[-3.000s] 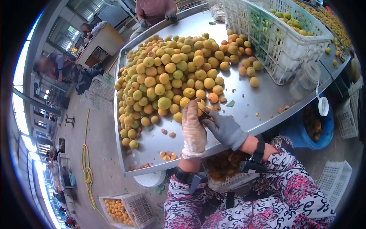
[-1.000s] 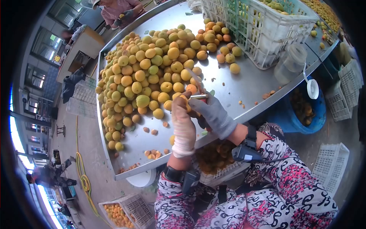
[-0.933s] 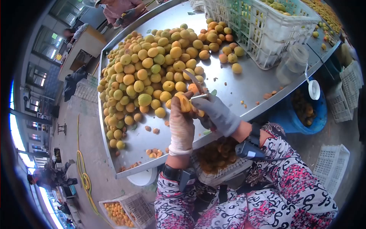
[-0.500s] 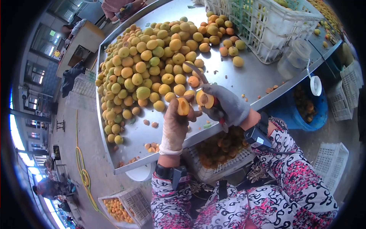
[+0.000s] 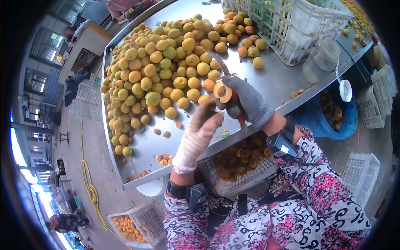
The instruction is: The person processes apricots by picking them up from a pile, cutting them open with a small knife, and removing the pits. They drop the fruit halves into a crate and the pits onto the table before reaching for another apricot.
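My right hand (image 5: pixel 249 102), in a grey glove, grips a knife (image 5: pixel 221 62) with a curved blade and red handle. The same hand holds an apricot half (image 5: pixel 226 96), cut face up, its brown pit (image 5: pixel 221 91) still in the flesh. Close beside it is my left hand (image 5: pixel 198 131) in a pale glove with dark, stained fingertips. Its thumb and fingers are apart, the fingertips slightly blurred near the half; I see no fruit in them. Beyond both hands, a large pile of whole apricots (image 5: pixel 156 71) covers much of the metal table (image 5: pixel 262 91).
Below the table edge, a white crate (image 5: pixel 223 189) contains apricot halves. A blue tub (image 5: pixel 348 129) stands right, under a clear plastic jar (image 5: pixel 318 62). A tall white crate (image 5: pixel 298 31) sits on the table. Loose pits (image 5: pixel 163 159) lie near the front edge. Another person (image 5: pixel 129 8) is across the table.
The apricot half in my left hand is gone from it, and those fingers have opened. My right hand has tilted the other half, with its pit, upward.
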{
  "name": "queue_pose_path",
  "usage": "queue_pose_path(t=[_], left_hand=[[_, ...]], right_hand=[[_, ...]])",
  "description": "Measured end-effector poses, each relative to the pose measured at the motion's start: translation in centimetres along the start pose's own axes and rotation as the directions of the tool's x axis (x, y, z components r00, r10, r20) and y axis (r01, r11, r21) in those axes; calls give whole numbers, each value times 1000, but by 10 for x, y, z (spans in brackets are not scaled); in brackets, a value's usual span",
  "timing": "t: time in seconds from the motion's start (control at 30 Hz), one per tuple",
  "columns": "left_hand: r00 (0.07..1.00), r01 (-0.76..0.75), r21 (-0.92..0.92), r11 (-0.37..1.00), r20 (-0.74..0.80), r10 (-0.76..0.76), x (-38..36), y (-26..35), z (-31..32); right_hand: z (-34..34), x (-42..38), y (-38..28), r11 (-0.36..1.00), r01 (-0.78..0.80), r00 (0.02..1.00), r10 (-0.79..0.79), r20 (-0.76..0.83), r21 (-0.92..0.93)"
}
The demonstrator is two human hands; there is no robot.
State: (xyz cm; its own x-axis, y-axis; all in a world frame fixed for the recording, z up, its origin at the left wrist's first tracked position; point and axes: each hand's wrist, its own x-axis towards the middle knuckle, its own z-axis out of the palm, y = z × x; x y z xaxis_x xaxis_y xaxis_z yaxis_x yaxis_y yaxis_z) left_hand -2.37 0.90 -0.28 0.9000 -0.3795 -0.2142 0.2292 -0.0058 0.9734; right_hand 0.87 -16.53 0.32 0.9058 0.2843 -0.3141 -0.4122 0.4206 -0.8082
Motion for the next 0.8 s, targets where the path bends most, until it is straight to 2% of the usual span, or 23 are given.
queue_pose_path(t=[0.03,0.1,0.17,0.23,0.27,0.4,0.5,0.53,0.57,0.6,0.63,0.67,0.7,0.77,0.8], left_hand=[[997,-78,-66,995,5,78,5,6,4],[991,-133,-210,969,-52,124,5,7,16],[989,-124,-166,978,-99,108,7,-4,21],[969,-166,65,984,-173,175,14,-9,20],[968,-172,68,983,-175,182,13,-10,19],[939,-199,-68,978,-299,170,14,-6,18],[929,-224,-136,965,-329,169,19,-18,8],[891,-275,102,956,-346,293,20,-22,6],[847,-305,335,891,-332,415,21,-26,4],[856,-346,198,917,-334,395,22,-23,1],[858,-342,200,918,-333,392,23,-21,2],[904,-252,-178,951,-393,166,24,-18,3],[929,-145,-535,832,-364,-72,25,-15,5],[938,-98,-616,782,-320,-134,22,-17,7],[946,-32,-648,761,-264,-186,21,-16,11]], right_hand=[[3,0,3,1000,1,1000,-1,4,-2],[9,4,15,992,9,1000,-7,-17,128],[12,12,27,988,52,998,-47,-39,142],[16,11,26,989,149,989,-149,9,3],[13,5,21,987,102,995,-102,1,-128],[15,3,25,970,148,986,-160,-50,-192],[17,-1,26,985,12,999,-18,-34,-174],[24,-4,28,981,102,993,-111,-45,-167],[25,-5,27,981,100,993,-109,-44,-164],[26,-5,26,975,108,992,-119,-46,-196],[26,-5,26,968,113,991,-127,-50,-225],[23,-3,25,979,135,986,-148,-77,-154],[15,-3,18,985,165,985,-166,-33,-51],[8,0,2,976,217,975,-216,-46,25],[9,0,-2,948,286,958,-283,-41,137]])
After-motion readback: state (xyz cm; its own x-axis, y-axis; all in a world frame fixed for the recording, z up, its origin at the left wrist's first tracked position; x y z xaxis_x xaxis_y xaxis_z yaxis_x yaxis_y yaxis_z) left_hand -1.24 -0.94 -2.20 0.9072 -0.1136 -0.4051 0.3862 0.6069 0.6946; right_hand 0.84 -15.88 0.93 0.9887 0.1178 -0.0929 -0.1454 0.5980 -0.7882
